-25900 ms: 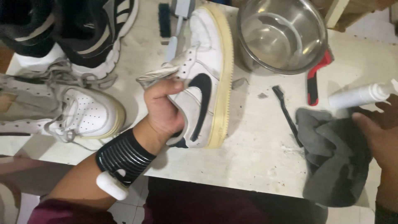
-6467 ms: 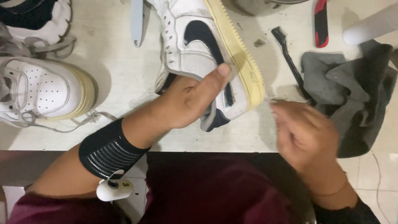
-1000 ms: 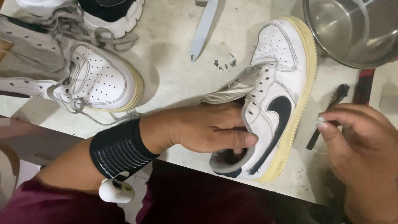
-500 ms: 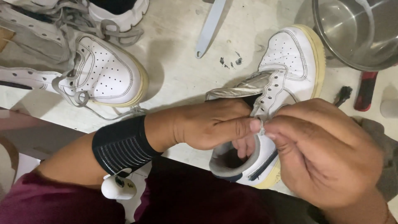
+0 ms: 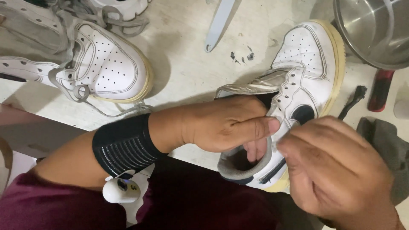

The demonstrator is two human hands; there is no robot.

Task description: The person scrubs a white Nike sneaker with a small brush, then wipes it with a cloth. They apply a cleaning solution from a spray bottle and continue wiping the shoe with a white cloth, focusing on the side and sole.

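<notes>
A white sneaker [image 5: 309,64] with a dark side mark and a yellowed sole lies on the table, toe pointing away. My left hand [image 5: 223,125], with a black wrist band, grips it at the collar, fingers tucked inside the opening and thumb across the eyelet edge. My right hand [image 5: 336,170] hovers over the sneaker's near side, fingertips pinched together at the eyelet row beside my left thumb. What they pinch is hidden. The grey tongue [image 5: 251,87] is folded out to the left.
A second white sneaker [image 5: 106,68] with loose grey laces lies at the left. A steel bowl [image 5: 375,30] stands at the top right, a red-handled tool [image 5: 380,89] and a small black brush [image 5: 353,100] under it, a dark grey cloth [image 5: 390,147] at the right, a pale flat tool [image 5: 219,23] at the top.
My right hand came in from the right and closed its fingertips on the sneaker's eyelet edge. My left hand kept its grip on the collar.
</notes>
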